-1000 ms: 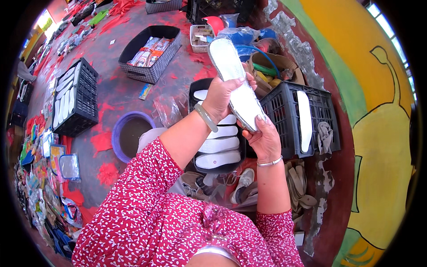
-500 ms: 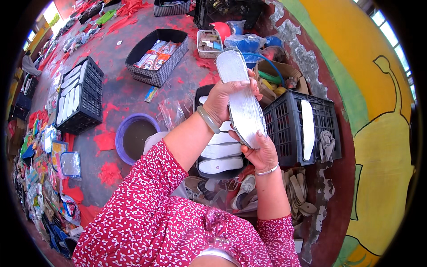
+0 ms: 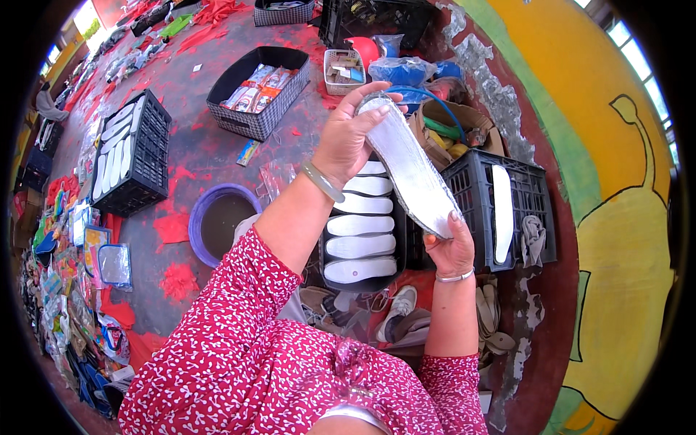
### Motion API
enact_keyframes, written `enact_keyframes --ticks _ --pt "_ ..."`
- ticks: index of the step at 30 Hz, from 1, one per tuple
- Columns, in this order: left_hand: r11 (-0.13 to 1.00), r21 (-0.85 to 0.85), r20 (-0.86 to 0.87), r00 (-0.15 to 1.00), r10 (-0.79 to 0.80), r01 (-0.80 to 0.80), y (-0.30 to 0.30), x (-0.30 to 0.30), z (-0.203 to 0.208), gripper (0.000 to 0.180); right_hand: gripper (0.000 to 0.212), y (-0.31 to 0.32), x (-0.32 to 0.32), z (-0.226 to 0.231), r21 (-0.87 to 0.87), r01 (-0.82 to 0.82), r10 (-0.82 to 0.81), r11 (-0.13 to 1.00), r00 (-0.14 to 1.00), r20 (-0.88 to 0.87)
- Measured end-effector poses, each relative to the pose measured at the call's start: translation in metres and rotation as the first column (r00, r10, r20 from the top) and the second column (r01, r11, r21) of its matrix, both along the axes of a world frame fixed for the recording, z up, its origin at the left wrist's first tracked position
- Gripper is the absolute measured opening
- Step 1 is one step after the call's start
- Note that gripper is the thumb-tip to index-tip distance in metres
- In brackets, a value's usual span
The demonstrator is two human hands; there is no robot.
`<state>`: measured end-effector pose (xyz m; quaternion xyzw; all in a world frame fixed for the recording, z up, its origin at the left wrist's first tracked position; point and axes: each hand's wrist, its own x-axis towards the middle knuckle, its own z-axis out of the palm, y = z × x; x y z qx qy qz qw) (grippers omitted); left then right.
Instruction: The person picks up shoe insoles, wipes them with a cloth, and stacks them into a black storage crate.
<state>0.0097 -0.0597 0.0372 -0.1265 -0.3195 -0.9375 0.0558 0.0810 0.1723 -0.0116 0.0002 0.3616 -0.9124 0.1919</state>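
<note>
A white shoe sole [image 3: 412,168] with a frayed dark edge is held slantwise in front of me. My left hand [image 3: 353,132] grips its upper end, thumb on the white face and fingers behind. At the lower end, my right hand [image 3: 451,245] pinches the sole between its thumb and fingers. Below it, a dark bin [image 3: 324,250] holds a row of several similar white soles [image 3: 360,224]. One more white sole [image 3: 502,214] stands upright against the black crate [image 3: 464,206] on the right.
A purple basin [image 3: 196,228] of murky water sits left of my arms. Beyond it are a crate [image 3: 148,170] with white soles and a checked box [image 3: 254,125] of packets. Shoes [image 3: 401,304] lie near my feet. A painted wall [image 3: 616,239] rises on the right.
My left hand has shifted from the sole's middle to its top end. The right hand and the sole's lower end have moved right, uncovering more of the bin below.
</note>
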Motion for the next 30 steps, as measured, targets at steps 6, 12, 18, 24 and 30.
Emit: enact_keyframes --ticks 6,12,18,24,30 --pt "0.985 -0.172 -0.024 0.999 0.025 -0.029 0.006 0.002 -0.004 0.039 0.046 0.001 0.001 0.000 -0.099 0.083 -0.084 0.992 0.996 -0.004" --pt "0.952 -0.296 -0.014 0.997 0.082 -0.082 0.014 0.002 -0.007 0.035 0.045 0.002 -0.003 0.007 -0.009 0.131 -0.132 0.991 0.990 -0.044" --pt "0.932 -0.345 -0.049 0.994 0.097 -0.108 0.012 -0.005 -0.017 0.037 0.040 0.005 -0.005 0.008 0.110 0.133 -0.130 0.985 0.991 -0.034" --pt "0.992 -0.127 0.048 0.998 0.032 -0.026 0.013 -0.003 -0.013 0.036 0.036 0.012 -0.008 0.015 0.284 0.089 -0.056 0.955 0.991 -0.121" --pt "0.980 -0.182 0.313 0.939 0.141 -0.086 0.009 -0.017 -0.041 0.035 0.037 0.001 -0.005 0.022 0.727 0.484 0.066 0.487 0.810 -0.583"
